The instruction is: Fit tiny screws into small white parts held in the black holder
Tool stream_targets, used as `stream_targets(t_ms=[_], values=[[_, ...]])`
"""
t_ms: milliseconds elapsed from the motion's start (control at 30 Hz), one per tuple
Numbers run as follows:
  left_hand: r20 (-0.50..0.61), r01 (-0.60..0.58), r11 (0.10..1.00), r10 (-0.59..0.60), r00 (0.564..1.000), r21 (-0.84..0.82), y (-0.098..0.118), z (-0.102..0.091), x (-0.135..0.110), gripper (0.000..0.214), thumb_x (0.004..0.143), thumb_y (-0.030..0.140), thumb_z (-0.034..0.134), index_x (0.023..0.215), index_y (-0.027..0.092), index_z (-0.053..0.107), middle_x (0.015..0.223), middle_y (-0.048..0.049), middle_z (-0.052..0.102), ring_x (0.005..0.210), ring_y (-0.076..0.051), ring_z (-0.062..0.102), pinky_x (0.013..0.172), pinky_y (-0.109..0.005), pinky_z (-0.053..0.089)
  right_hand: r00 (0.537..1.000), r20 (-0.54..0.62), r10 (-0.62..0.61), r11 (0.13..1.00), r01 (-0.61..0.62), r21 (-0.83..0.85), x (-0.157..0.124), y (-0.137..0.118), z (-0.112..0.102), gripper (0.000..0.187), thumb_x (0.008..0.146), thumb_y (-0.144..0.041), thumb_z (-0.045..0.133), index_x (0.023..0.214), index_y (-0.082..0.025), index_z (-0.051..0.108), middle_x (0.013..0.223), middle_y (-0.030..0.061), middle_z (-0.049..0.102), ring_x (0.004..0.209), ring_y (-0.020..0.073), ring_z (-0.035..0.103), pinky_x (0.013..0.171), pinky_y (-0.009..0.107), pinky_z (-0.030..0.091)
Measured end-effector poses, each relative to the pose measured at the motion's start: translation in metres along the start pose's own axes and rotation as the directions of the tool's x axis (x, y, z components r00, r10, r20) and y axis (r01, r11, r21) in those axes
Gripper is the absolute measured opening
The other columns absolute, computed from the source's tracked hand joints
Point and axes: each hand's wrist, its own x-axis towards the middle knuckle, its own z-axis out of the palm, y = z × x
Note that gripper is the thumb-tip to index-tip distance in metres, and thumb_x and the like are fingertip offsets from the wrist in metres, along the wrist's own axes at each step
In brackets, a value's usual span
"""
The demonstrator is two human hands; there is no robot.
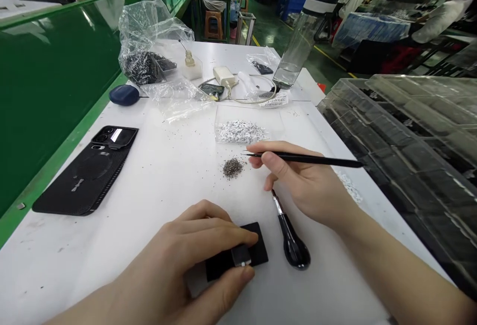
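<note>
My left hand [194,250] grips a flat black square pad [258,248] from the near side, its thumb and fingers closing around a small silver-edged block [241,256] on the pad. My right hand [298,181] holds a thin black pointed stick [311,159] like a pen, its tip reaching left above a small heap of dark granules [233,168]. Just below that hand, a black-handled brush or tool [293,241] with a metal ferrule lies on the white table [156,186]. Beyond the heap sits a clear tray of white bits [240,131].
A black-cased phone [85,171] lies at left, beside a green partition [52,91]. Farther back are plastic bags, a blue case, a charger and a water bottle [296,51]. A clear compartment box [406,151] stands at right. Co-workers are in the background.
</note>
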Motion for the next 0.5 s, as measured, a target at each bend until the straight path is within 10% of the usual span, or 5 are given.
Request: stream_targets(t_ms=[500], values=[[-0.015,-0.019,0.983,0.022,1.0,0.18,0.0026,0.0035,-0.0051,0.055,0.099,0.008,0.071,0.143,0.041,0.064,0.106,0.0058,0.08,0.098,-0.015,0.075,0.083,-0.018,0.066,0.998,-0.039,0.048,0.99,-0.053,-0.133,0.0009,0.0023,-0.0073,0.005,0.092,-0.03,0.087,0.095,-0.026,0.087,0.095,0.0012,0.088,0.086,0.0219,0.083,0.078,0.032,0.071]])
